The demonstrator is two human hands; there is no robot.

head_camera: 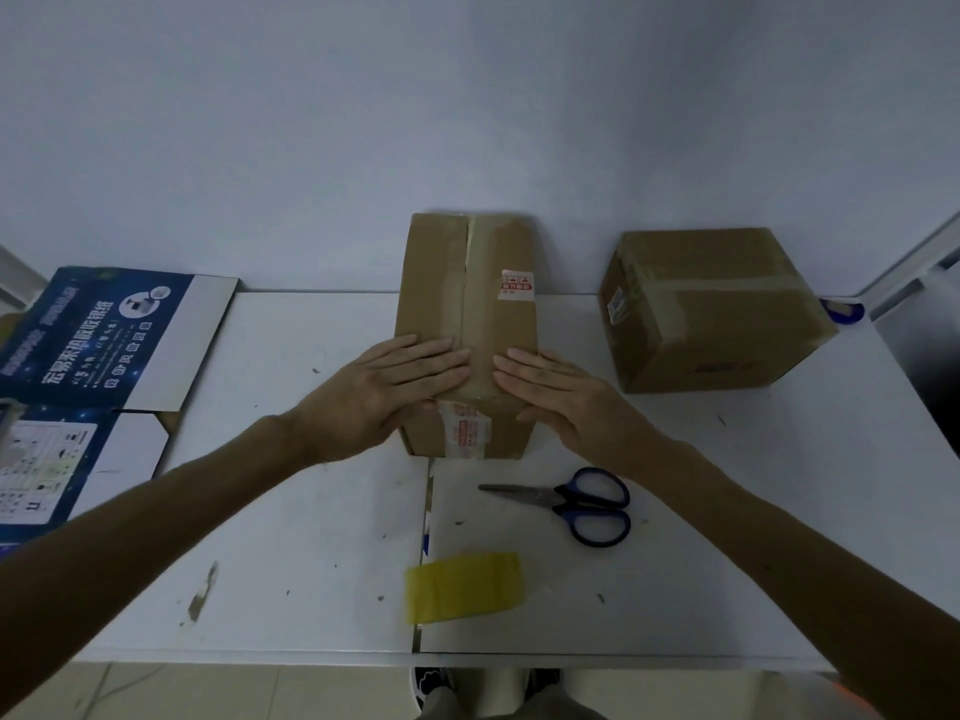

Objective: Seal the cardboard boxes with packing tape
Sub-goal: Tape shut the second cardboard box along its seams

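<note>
Brown cardboard box (465, 314) stands at the middle of the bench's (311, 511) far edge, and you have both palms on its top. Your left hand (395, 387) and right hand (566, 394) lie flat, fingers straight and together, tips nearly meeting over the centre seam (467, 283). Neither hand holds anything. The flaps (436, 283) look closed, but the seam gapes slightly toward the far end, so easing the pressure may let them spring up. The yellow tape roll (464, 587) lies near the front edge, with the scissors (571, 504) between it and the box. Reaching for either leaves one hand to hold both flaps, so the box could skid or the tape go down crooked. A second box (717, 309), already taped, sits toward the far right corner.
</note>
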